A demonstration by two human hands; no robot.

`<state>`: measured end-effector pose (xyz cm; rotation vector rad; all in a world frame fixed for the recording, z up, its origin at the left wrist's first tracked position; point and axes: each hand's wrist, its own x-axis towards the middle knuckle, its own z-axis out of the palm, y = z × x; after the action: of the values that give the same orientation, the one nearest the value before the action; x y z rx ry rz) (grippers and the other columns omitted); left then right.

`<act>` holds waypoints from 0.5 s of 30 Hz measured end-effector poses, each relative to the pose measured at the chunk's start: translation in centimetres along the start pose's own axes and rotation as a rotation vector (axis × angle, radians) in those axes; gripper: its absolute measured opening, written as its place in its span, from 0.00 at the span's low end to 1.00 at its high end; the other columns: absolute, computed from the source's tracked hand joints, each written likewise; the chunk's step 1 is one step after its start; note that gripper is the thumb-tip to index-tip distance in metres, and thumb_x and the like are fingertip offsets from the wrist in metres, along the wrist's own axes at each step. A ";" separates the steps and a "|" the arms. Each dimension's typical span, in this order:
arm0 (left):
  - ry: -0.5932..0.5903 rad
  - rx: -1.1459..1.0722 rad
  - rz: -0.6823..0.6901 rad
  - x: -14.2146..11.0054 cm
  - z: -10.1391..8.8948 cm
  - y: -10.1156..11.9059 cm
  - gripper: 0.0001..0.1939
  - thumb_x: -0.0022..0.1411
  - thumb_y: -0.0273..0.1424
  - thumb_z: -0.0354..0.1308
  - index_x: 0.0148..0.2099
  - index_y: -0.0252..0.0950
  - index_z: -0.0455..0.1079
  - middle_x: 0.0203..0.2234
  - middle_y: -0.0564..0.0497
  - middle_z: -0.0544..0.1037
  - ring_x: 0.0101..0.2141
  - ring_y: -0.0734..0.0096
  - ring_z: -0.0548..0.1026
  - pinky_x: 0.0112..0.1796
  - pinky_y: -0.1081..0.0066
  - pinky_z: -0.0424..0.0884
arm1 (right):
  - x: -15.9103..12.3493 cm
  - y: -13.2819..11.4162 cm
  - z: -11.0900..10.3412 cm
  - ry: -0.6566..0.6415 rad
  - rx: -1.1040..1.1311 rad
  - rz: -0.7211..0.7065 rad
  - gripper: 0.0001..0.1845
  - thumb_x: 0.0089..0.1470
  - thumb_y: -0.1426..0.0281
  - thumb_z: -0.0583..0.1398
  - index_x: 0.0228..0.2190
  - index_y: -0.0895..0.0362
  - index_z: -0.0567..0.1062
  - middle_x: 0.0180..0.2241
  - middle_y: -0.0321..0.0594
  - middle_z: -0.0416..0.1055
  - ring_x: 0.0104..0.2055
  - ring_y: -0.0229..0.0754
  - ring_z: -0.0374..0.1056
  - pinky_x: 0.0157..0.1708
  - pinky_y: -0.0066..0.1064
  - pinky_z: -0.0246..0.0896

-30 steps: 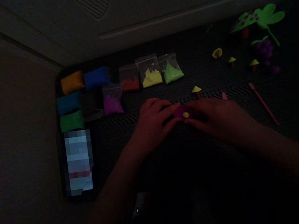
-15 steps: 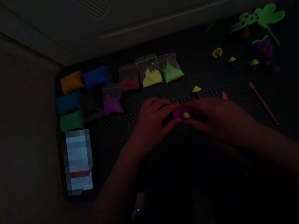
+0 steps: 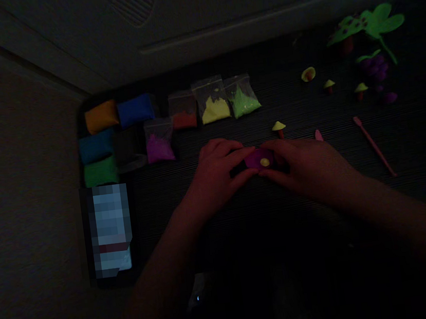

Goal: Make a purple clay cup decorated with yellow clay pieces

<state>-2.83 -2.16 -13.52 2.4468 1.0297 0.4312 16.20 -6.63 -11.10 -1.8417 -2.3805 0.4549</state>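
Note:
Between my two hands lies a purple clay piece [image 3: 252, 160], flat in look, with a small yellow clay ball [image 3: 265, 162] on it. The thumb and fingers of my left hand [image 3: 216, 172] pinch its left side. My right hand [image 3: 308, 160] grips the right side, and its fingers hide part of the purple clay. Just beyond the right fingers stands a small clay mushroom [image 3: 279, 126] with a yellow cap and reddish stem. A pink tool tip [image 3: 318, 135] pokes out behind my right hand, the rest of it covered.
Bags of coloured clay, such as a yellow one [image 3: 214, 108] and a purple one [image 3: 160, 148], lie at back left, above a blurred, lit phone-like object [image 3: 113, 228]. At right are a pink stick tool [image 3: 374, 146], small mushrooms [image 3: 329, 86], purple clay grapes [image 3: 374, 68] and a green clay leaf shape [image 3: 380, 20].
My right fingers and thumb have shifted slightly on the purple clay, and a little more of it shows. The view has moved very slightly; both hands keep their hold.

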 end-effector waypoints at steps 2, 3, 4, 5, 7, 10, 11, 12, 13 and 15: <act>0.002 0.006 -0.001 0.0 0.0 0.0 0.18 0.57 0.39 0.55 0.49 0.40 0.68 0.42 0.49 0.72 0.45 0.64 0.65 0.46 0.62 0.60 | 0.0 0.0 0.1 0.005 0.000 0.001 0.18 0.53 0.56 0.52 0.42 0.52 0.67 0.33 0.36 0.73 0.32 0.45 0.69 0.30 0.35 0.52; 0.000 0.008 -0.001 -0.1 0.0 0.0 0.18 0.58 0.39 0.55 0.49 0.40 0.68 0.42 0.49 0.72 0.45 0.64 0.65 0.46 0.62 0.60 | 0.0 -0.1 0.1 0.007 0.001 0.002 0.18 0.53 0.56 0.52 0.42 0.52 0.67 0.33 0.36 0.73 0.32 0.45 0.69 0.30 0.35 0.52; -0.003 0.009 -0.001 -0.1 0.0 0.0 0.18 0.58 0.39 0.55 0.49 0.40 0.68 0.42 0.49 0.72 0.45 0.64 0.65 0.46 0.62 0.60 | 0.0 0.0 0.1 0.005 0.001 0.005 0.18 0.53 0.56 0.52 0.42 0.52 0.67 0.33 0.36 0.73 0.32 0.45 0.69 0.30 0.35 0.51; -0.005 0.009 0.000 -0.1 0.0 0.0 0.18 0.58 0.39 0.55 0.49 0.40 0.68 0.42 0.49 0.72 0.45 0.64 0.65 0.46 0.62 0.60 | 0.0 0.0 0.1 0.001 0.001 0.008 0.17 0.53 0.56 0.52 0.41 0.52 0.67 0.32 0.35 0.73 0.31 0.44 0.69 0.30 0.34 0.51; -0.012 0.005 -0.007 0.0 -0.1 0.1 0.18 0.58 0.40 0.55 0.49 0.41 0.68 0.42 0.49 0.72 0.45 0.64 0.65 0.46 0.62 0.60 | 0.0 0.0 0.1 -0.010 0.000 0.015 0.16 0.53 0.56 0.53 0.40 0.51 0.67 0.32 0.35 0.73 0.31 0.44 0.69 0.29 0.34 0.50; -0.020 -0.019 -0.019 0.0 -0.2 0.2 0.20 0.57 0.40 0.55 0.50 0.39 0.67 0.43 0.48 0.71 0.46 0.64 0.64 0.47 0.62 0.60 | 0.0 0.2 0.1 -0.019 0.006 0.009 0.17 0.52 0.56 0.53 0.40 0.52 0.67 0.32 0.35 0.73 0.30 0.44 0.69 0.28 0.34 0.50; -0.021 -0.027 -0.020 0.0 -0.2 0.2 0.22 0.57 0.40 0.56 0.52 0.38 0.65 0.44 0.48 0.71 0.47 0.64 0.64 0.48 0.62 0.59 | 0.0 0.2 0.1 -0.016 0.007 0.004 0.18 0.52 0.56 0.54 0.41 0.52 0.67 0.32 0.36 0.73 0.30 0.44 0.68 0.28 0.33 0.50; -0.022 -0.033 -0.018 0.0 -0.3 0.2 0.23 0.56 0.40 0.57 0.53 0.37 0.64 0.45 0.48 0.71 0.47 0.64 0.64 0.49 0.62 0.59 | 0.0 0.2 0.1 -0.014 0.008 -0.002 0.19 0.52 0.56 0.54 0.42 0.53 0.66 0.31 0.36 0.73 0.30 0.44 0.68 0.28 0.33 0.50; -0.023 -0.036 -0.014 0.0 -0.3 0.3 0.25 0.55 0.39 0.57 0.54 0.37 0.62 0.46 0.48 0.70 0.47 0.64 0.64 0.49 0.62 0.58 | 0.0 0.2 0.1 -0.013 0.008 -0.007 0.20 0.52 0.56 0.54 0.43 0.53 0.66 0.31 0.36 0.73 0.30 0.44 0.68 0.28 0.33 0.50; -0.026 -0.033 -0.013 -0.1 -0.3 0.3 0.25 0.55 0.37 0.58 0.55 0.37 0.61 0.47 0.48 0.70 0.48 0.64 0.63 0.50 0.62 0.58 | 0.1 0.3 0.1 -0.015 0.000 -0.013 0.21 0.51 0.56 0.54 0.44 0.52 0.66 0.31 0.36 0.73 0.30 0.44 0.68 0.28 0.33 0.50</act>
<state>-2.88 -2.29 -13.14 2.4094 1.0194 0.4082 16.44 -6.51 -11.24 -1.8282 -2.4006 0.4691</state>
